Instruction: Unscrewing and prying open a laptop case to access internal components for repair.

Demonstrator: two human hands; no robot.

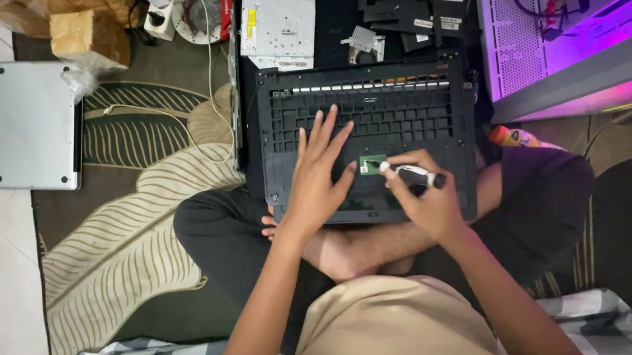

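We are resting our left hand [316, 177], fingers spread flat, on the black plastic laptop base with its gridded keyboard frame [367, 129], which is lying across our lap, while our right hand [421, 198] is gripping one black-and-white screwdriver [409, 173], its tip touching one small green circuit board [372, 164] between both hands. We are counting one closed silver laptop [33, 125] on the floor; the loose black parts [411, 3] beyond are hard to tell apart.

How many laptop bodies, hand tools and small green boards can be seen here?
Laptop bodies: 2, the closed silver laptop and the black plastic laptop shell
Hand tools: 1, the black-and-white screwdriver in the right hand
Small green boards: 1, green circuit board
Total: 4
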